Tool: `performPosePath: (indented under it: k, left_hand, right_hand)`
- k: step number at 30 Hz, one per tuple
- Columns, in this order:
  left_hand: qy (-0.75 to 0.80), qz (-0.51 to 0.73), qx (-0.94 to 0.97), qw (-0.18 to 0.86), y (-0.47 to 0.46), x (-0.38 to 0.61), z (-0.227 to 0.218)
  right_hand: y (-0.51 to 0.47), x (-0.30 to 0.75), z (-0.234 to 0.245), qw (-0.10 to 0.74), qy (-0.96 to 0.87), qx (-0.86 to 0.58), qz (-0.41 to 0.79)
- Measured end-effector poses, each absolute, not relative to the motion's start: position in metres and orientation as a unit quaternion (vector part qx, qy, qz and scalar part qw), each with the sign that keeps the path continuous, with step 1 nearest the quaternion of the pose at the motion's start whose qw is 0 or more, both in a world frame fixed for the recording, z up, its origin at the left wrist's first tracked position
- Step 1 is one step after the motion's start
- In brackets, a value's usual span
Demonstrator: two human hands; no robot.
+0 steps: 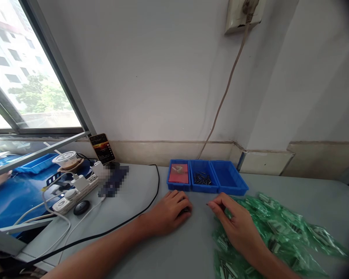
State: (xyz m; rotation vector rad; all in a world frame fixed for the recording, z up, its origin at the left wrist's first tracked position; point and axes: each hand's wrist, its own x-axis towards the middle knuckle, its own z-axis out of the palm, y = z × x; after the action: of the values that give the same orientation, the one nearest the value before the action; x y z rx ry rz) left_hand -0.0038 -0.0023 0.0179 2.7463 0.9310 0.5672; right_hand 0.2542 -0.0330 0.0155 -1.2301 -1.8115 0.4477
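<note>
We work at a grey tabletop (197, 248) whose back edge meets the wall; the bare strip between our 2 hands, running to the front edge, gives the best room to move. The green bags (291, 232) heap over its right part, close about our right wrist, so any swing that way should go high to avoid snagging plastic. Near the back edge, 3 blue bins (204, 189) stand side by side, their front walls calling for a small lift. Our left hand (174, 211) rests before the left bin, fingers curled in over something dark; we cannot tell whether they grip it. Our right hand (234, 221) pinches with thumb and index finger. Dark metal pins (202, 178) lie in the middle bin. In the pinch, in front of that bin, is 1 small dark piece (207, 204), only its tip showing; light, steady pressure should keep it from slipping.
</note>
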Motion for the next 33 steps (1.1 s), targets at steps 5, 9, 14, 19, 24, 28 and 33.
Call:
performPosePath:
  k: [5, 9, 14, 19, 24, 28, 33]
  left_hand:
    - [0.313, 0.193, 0.925, 0.092, -0.0020, -0.0033, 0.0178]
    - [0.311, 0.195, 0.925, 0.096, -0.0025, -0.0036, 0.0179]
    - [0.313, 0.195, 0.924, 0.101, -0.0035, -0.0035, 0.0191]
    - [0.312, 0.191, 0.925, 0.099, -0.0038, -0.0029, 0.0204]
    - [0.312, 0.194, 0.925, 0.097, -0.0034, -0.0032, 0.0196]
    - [0.308, 0.194, 0.926, 0.096, -0.0034, -0.0035, 0.0206]
    - [0.311, 0.189, 0.927, 0.089, -0.0028, -0.0033, 0.0206]
  right_hand:
    - [-0.0318, 0.2550, 0.0145, 0.434, -0.725, -0.502, 0.183]
    - [-0.0317, 0.2550, 0.0143, 0.433, -0.733, -0.492, 0.181]
    - [-0.0329, 0.2548, 0.0149, 0.426, -0.733, -0.500, 0.178]
    - [-0.0331, 0.2558, 0.0092, 0.413, -0.742, -0.493, 0.192]
    - [-0.0317, 0.2562, 0.0080, 0.395, -0.751, -0.493, 0.193]
    - [-0.0312, 0.2564, 0.0091, 0.404, -0.745, -0.493, 0.196]
    - [-0.0318, 0.2541, 0.0146, 0.420, -0.726, -0.505, 0.202]
